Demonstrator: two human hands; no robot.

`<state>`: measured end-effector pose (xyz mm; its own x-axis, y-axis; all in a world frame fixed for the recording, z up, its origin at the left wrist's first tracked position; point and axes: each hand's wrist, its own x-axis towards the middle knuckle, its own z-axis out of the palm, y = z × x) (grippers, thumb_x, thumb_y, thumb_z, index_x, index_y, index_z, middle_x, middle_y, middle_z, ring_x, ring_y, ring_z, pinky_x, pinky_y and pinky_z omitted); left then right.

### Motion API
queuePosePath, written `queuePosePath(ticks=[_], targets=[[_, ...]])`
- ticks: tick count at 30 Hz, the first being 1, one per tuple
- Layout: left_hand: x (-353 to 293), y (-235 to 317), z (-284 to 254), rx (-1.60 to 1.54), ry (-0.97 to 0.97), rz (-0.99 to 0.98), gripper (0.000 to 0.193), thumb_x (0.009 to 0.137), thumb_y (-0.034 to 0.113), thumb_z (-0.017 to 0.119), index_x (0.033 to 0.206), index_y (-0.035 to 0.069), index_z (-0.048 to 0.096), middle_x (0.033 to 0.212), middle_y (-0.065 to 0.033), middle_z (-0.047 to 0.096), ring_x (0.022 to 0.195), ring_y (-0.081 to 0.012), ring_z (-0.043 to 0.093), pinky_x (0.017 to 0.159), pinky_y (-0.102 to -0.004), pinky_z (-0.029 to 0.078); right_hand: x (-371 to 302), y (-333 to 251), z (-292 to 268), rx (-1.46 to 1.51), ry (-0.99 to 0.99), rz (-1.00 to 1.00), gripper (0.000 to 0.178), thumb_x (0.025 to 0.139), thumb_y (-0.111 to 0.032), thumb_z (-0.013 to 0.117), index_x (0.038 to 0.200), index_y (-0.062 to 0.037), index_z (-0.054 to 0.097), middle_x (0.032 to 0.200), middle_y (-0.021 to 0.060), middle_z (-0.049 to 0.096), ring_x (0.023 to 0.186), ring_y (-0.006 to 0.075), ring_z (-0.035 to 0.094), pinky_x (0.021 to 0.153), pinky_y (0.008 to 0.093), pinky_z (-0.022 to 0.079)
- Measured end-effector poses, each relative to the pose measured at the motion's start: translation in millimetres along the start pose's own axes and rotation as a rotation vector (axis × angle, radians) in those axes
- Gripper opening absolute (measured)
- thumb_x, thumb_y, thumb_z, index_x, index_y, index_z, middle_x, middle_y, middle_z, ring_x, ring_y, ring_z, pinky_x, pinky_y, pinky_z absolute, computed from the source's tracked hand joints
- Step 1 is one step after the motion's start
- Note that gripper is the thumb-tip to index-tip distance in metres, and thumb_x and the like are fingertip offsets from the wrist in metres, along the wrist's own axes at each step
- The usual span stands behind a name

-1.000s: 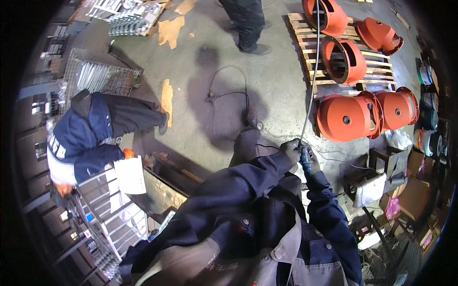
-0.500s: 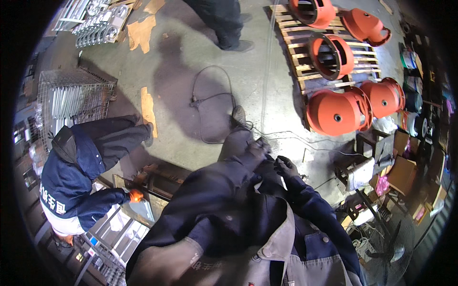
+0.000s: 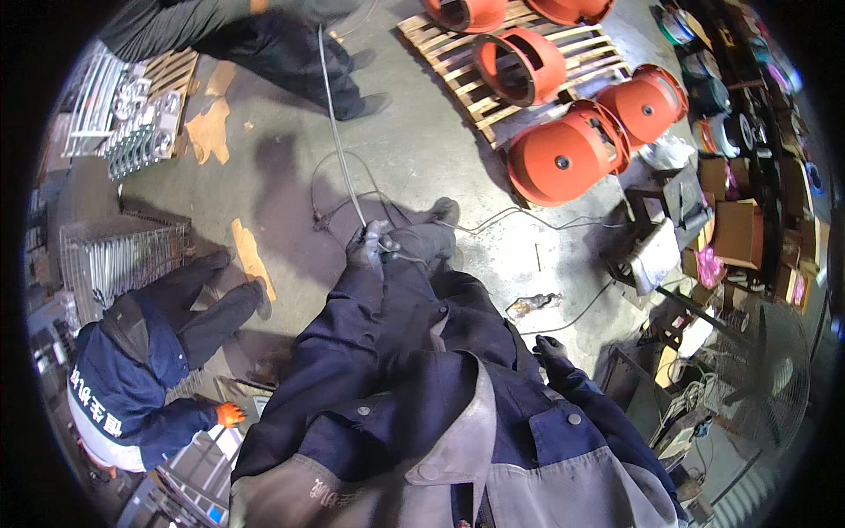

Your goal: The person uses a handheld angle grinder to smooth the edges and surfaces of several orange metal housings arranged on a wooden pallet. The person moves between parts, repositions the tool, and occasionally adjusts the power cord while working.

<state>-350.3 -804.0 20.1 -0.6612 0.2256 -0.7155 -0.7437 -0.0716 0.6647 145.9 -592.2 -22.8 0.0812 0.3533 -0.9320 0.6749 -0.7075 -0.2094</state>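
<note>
The right hand [image 3: 552, 349], its fingers too indistinct to tell, now hangs apart from the long, thin, pale-grey line [image 3: 338, 132], leaving the left hand [image 3: 370, 248] alone grasping it.

At the upper left, the top edge cut off a standing person [image 3: 326, 66]; right of top centre, it clipped two orange housings [image 3: 487, 16]. Near the middle, the left hand [image 3: 365, 250] hid a stretch of cable [image 3: 334, 123]. Lower right, the right hand [image 3: 552, 349] was too small and dark to tell its fingers apart.
</note>
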Motion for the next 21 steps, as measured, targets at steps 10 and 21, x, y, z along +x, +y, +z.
queuePosePath(ticks=[10, 21], targets=[[-7, -19, 96, 0.165, -0.152, -0.047, 0.015, 0.092, 0.023, 0.075, 0.098, 0.01, 0.069, 0.07, -0.0041, 0.065, 0.061, -0.0188, 0.068, 0.049, -0.0308, 0.054, 17, 44, -38, 0.13, -0.008, -0.066, 0.05, 0.099, -0.042, 0.071, 0.134, -0.0075, 0.062, 0.103, 0.0129, 0.075, 0.078, 0.024, 0.073, 0.064, 0.0369, 0.056], [14, -6, 103, 0.234, -0.148, -0.028, 0.015, 0.097, 0.021, 0.071, 0.104, 0.009, 0.07, 0.07, -0.008, 0.069, 0.059, -0.0229, 0.07, 0.045, -0.0316, 0.054, 22, 74, -40, 0.128, 0.03, -0.049, 0.046, 0.099, -0.04, 0.071, 0.132, -0.0094, 0.064, 0.095, 0.0098, 0.074, 0.071, 0.0212, 0.07, 0.061, 0.0347, 0.055]])
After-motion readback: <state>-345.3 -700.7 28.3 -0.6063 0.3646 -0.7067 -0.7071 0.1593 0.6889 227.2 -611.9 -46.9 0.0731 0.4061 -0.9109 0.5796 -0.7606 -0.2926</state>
